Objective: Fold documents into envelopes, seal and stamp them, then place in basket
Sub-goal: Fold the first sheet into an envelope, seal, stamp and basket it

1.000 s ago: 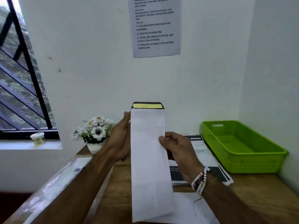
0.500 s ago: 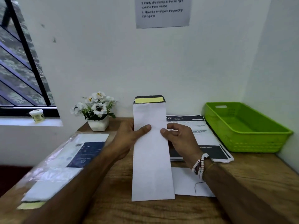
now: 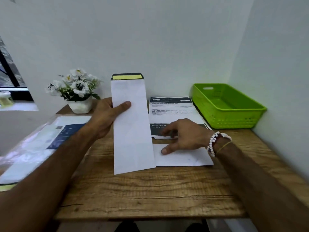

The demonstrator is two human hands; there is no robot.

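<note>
**Envelope of long white paper [image 3: 133,128] held upright by left hand [image 3: 107,118]**

The envelope stands on end at the middle of the brown wooden table [image 3: 150,190]. Its flap is open at the top and shows a dark lining and a yellow adhesive strip. The left hand grips its left edge, thumb pressed across the front. Just to the right, the right hand [image 3: 184,136] holds nothing. Its fingers are loosely spread over the stack of printed documents [image 3: 172,111], and its thumb tip is on a folded white sheet [image 3: 184,158] lying flat beside the envelope's lower end. The bright green plastic basket [image 3: 229,108] sits at the far right corner. A white pot of white flowers [image 3: 78,91] stands far left, and a clear plastic packet of papers [image 3: 41,139] lies along the left edge.
</note>
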